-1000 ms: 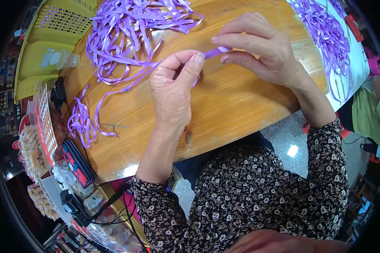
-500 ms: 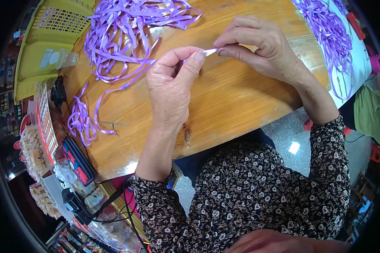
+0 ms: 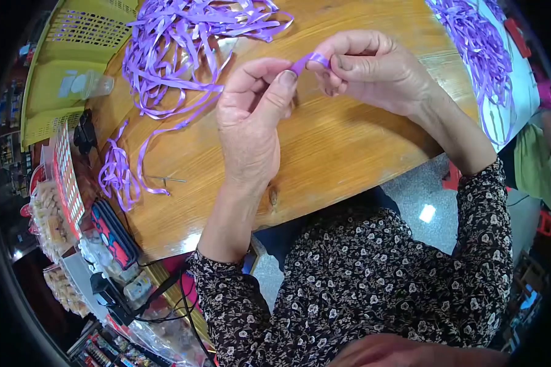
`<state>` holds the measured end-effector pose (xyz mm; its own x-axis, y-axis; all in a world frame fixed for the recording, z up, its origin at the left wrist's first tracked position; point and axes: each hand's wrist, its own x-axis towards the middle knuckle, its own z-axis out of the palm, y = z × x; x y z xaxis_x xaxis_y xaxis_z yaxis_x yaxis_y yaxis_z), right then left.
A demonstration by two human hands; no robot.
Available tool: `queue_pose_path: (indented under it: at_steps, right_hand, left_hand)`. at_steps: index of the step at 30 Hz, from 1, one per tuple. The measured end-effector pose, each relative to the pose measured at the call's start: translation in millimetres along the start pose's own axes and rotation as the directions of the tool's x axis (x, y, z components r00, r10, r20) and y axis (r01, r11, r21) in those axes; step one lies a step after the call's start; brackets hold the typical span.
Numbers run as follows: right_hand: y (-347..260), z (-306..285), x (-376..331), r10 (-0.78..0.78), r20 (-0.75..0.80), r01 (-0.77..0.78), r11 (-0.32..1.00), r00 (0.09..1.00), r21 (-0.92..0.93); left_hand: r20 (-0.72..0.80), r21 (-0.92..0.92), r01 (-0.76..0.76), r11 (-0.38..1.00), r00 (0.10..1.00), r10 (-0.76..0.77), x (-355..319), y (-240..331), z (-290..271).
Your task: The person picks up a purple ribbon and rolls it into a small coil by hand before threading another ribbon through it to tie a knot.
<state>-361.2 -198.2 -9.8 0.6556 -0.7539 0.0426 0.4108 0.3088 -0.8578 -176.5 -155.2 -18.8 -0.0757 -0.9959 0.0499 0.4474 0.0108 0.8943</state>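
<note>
A narrow purple satin ribbon (image 3: 301,64) runs between my two hands above the wooden table. My left hand (image 3: 254,110) pinches it between thumb and forefinger. My right hand (image 3: 373,70) grips the ribbon's other part, which bends over the forefinger with the thumb pressing near it. From behind my left hand a strand leads left toward a large tangled heap of purple ribbon (image 3: 171,55). A smaller bunch of ribbon (image 3: 117,171) lies at the table's left, with a thin metal pin-like piece (image 3: 168,180) beside it.
The wooden table (image 3: 337,153) curves along my front. At the left stand a yellow perforated basket (image 3: 55,55) with a clear plastic cup (image 3: 97,87), a dark case with red pattern (image 3: 113,235) and packaged goods. More purple ribbon (image 3: 480,55) lies on a white surface at the far right.
My right hand has turned and shifted slightly right, its fingers now bent around the ribbon. The ribbon between the hands forms a curve instead of a taut straight piece. My left hand barely moved.
</note>
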Motion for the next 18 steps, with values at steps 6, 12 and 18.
queue_pose_path:
  at_steps: [6, 12, 18]
  right_hand:
    - [6.1, 3.0, -0.1, 0.000, 0.060, -0.014, 0.972, 0.998, 0.235]
    - [6.6, 13.0, 0.3, -0.172, 0.015, 0.166, 0.921, 0.985, -0.352]
    - [6.7, 13.2, 2.6, -0.484, 0.222, 0.459, 0.452, 0.846, -0.765]
  left_hand:
    - [-0.027, -0.028, -0.036, 0.999, 0.999, 0.035, -2.4, -5.8, -0.1]
    - [-0.071, 0.044, -0.062, 0.997, 0.995, 0.065, -6.4, -9.9, 3.4]
    - [-0.073, -0.031, -0.042, 0.999, 0.997, 0.040, -6.4, -10.3, 3.7]
